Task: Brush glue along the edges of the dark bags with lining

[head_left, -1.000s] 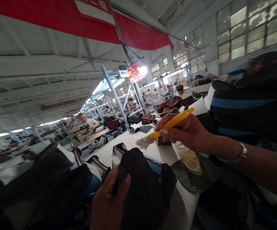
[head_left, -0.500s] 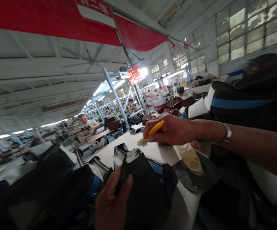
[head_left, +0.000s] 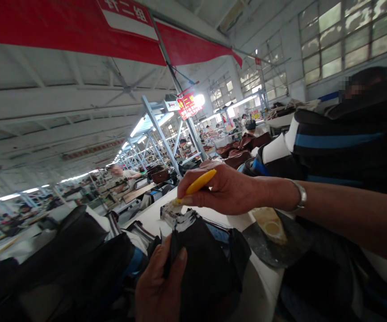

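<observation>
My left hand (head_left: 160, 286) grips a black fabric bag (head_left: 207, 273) low in the view, its fingers pressed on the bag's side. The top edge of the bag has a whitish, smeared coating. My right hand (head_left: 223, 190) pinches a yellow-handled brush (head_left: 200, 182), and the pale bristles rest at that coated edge. A metal bracelet (head_left: 297, 195) circles my right wrist. Below that forearm, a shallow dish of pale glue (head_left: 270, 228) sits on a dark slab (head_left: 275, 241).
The white work table (head_left: 146, 219) runs ahead, with a pile of black bags (head_left: 69, 241) to the left. A co-worker in a striped top (head_left: 334, 143) sits at the right. Brown leather bags (head_left: 238, 157) lie farther along. Steel posts and long rows of benches fill the hall.
My right hand has moved left, bringing the brush from above the table to the bag's top edge. My left hand still holds the bag, with little shift.
</observation>
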Motion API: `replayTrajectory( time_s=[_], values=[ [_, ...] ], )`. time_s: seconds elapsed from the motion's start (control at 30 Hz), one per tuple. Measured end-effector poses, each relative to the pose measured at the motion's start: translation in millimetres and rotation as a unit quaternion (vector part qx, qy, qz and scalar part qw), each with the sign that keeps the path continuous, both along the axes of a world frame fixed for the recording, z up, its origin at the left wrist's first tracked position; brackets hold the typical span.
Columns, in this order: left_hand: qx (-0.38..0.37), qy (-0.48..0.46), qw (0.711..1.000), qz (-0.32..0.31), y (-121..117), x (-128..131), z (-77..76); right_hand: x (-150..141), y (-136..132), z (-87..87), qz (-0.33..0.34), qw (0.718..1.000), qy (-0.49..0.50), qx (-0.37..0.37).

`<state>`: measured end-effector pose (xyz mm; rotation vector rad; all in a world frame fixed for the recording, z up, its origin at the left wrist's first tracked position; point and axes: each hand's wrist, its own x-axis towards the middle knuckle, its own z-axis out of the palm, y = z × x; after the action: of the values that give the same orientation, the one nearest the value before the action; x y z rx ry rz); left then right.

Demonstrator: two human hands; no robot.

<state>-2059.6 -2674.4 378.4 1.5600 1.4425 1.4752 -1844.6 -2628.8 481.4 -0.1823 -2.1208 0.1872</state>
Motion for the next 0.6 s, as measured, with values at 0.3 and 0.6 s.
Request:
replayTrajectory(
  time_s=[0.3, 0.6],
  values=[
    [-0.006, 0.01, 1.0, 0.029, 3, -4, -2.3, 8, -2, -15.6, -0.03, 0.998, 0.053, -0.014],
    [-0.138, -0.161, 0.977, 0.009, 7, -33, 6.5, 27, 4, -50.2, -0.051, 0.953, 0.218, -0.204]
  ],
)
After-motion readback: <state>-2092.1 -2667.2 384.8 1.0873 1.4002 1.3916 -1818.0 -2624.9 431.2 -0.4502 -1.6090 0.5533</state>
